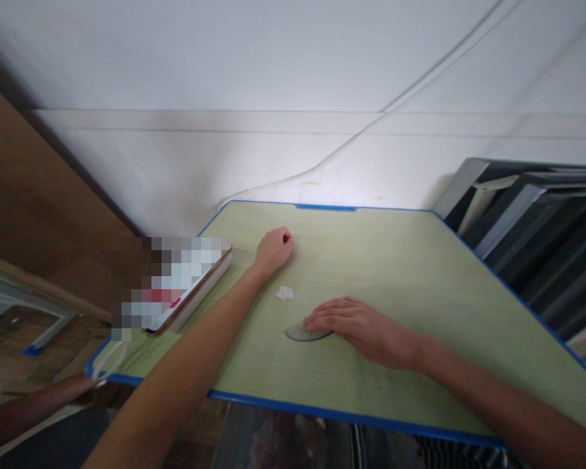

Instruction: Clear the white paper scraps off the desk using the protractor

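Observation:
My left hand (pixel 275 249) is closed in a loose fist and rests on the pale green tabletop (pixel 381 251). A dark hollow shows between its curled fingers, with no object visible in it. Just nearer to me lies a small crumpled white scrap (pixel 284 293), apart from both hands. My right hand (pixel 366 329) lies low over a clear half-round protractor (pixel 305 333). Its fingers are together and cover the protractor's right end, while the rounded edge shows at the left. The right thumb is hidden.
A thick book-like stack (pixel 195 286), partly pixelated, sits at the table's left side, with a white strap (pixel 112 358) near it. Another person's arm (pixel 39 407) reaches in at lower left. Dark framed panels (pixel 542 228) lean on the right. A white wall (pixel 273 150) stands behind.

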`<state>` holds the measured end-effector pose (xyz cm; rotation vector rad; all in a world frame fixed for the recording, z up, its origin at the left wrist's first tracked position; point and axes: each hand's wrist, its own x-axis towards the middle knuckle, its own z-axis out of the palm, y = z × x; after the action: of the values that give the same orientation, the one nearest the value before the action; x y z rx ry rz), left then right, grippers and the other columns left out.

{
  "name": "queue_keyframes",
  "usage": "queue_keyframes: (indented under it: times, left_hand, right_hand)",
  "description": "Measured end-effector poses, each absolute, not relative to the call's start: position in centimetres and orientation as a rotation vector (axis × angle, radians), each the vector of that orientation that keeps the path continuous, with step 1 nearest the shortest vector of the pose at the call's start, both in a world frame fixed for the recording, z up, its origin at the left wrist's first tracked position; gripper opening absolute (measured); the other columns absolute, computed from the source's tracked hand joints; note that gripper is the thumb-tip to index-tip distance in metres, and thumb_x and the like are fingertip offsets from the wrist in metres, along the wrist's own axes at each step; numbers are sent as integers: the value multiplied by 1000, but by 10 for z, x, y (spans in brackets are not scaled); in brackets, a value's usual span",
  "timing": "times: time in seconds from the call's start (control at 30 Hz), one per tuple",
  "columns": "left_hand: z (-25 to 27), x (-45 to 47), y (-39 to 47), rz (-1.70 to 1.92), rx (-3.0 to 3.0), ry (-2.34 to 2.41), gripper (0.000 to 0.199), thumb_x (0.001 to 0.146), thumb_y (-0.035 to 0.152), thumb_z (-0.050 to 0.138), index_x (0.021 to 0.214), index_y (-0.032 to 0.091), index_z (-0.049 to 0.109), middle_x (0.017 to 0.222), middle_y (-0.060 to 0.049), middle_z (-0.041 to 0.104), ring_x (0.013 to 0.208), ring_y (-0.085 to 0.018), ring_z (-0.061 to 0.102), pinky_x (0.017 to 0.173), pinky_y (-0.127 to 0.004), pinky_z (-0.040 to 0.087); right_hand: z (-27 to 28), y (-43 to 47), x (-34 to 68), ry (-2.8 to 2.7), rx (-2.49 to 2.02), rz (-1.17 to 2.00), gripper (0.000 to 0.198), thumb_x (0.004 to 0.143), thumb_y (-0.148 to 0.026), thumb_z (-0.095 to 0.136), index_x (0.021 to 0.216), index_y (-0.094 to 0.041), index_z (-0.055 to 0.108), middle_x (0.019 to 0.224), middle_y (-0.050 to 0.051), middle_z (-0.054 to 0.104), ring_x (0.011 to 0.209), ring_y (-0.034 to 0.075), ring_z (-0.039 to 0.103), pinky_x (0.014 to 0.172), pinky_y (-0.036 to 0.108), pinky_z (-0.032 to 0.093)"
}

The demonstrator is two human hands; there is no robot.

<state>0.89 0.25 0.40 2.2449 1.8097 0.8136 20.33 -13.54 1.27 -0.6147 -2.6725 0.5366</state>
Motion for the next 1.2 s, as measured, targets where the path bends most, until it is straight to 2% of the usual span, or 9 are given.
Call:
queue_keyframes:
  times: [0.17, 0.33, 0.57, 0.73, 0.83, 0.97, 1.2]
  left_hand:
    - [5, 9, 1, 795, 2226, 1817, 19, 74, 20, 41, 74, 16, 60, 80, -5, 65, 72, -14, 53, 68, -25, 40]
    - [4, 9, 2, 812, 2224, 1817, 19, 74, 20, 41, 75, 17, 60, 80, -5, 65, 72, -14, 53, 67, -26, 40]
    - [3, 9, 2, 825, 2237, 1802, 20, 74, 21, 40, 75, 16, 60, 80, -5, 65, 72, -14, 53, 68, -26, 40]
    - [5, 9, 2, 805, 2231, 1807, 20, 74, 21, 40, 76, 16, 60, 81, -5, 65, 73, -14, 53, 69, -26, 40]
    - [6, 9, 0, 795, 2234, 1809, 20, 75, 21, 40, 76, 16, 60, 82, -5, 65, 74, -14, 53, 69, -26, 40]
    - [7, 9, 0, 783, 2227, 1819, 20, 75, 20, 40, 77, 16, 60, 82, -5, 65, 74, -14, 53, 69, -26, 41]
    - [6, 9, 1, 800, 2223, 1809, 20, 75, 20, 40, 76, 16, 60, 80, -6, 65, 73, -14, 53, 69, -26, 40]
  right_hand:
    - [16, -138, 203, -2578, -553, 689, 28, 93, -20, 36, 108, -14, 59, 103, 7, 65, 98, 14, 54, 88, 30, 43]
    - [18, -143, 202, -2538, -507, 779, 26, 92, -19, 37, 103, -13, 61, 93, 7, 66, 89, 13, 56, 81, 26, 46]
    - [13, -145, 203, -2411, -732, 786, 29, 92, -22, 38, 119, -16, 48, 96, 5, 66, 88, 12, 60, 78, 25, 46]
    - [16, -145, 203, -2402, -910, 638, 27, 87, -18, 42, 110, -12, 55, 82, 6, 65, 69, 11, 57, 65, 23, 44]
    - [18, -146, 203, -2439, -955, 657, 29, 84, -18, 46, 110, -11, 56, 69, 3, 61, 57, 10, 51, 56, 21, 40]
    - [20, -148, 203, -2500, -950, 732, 30, 84, -23, 47, 111, -13, 56, 62, -1, 56, 53, 9, 48, 54, 21, 37]
    - [22, -152, 204, -2573, -891, 801, 29, 84, -25, 46, 110, -15, 56, 63, -1, 55, 54, 9, 47, 58, 22, 36]
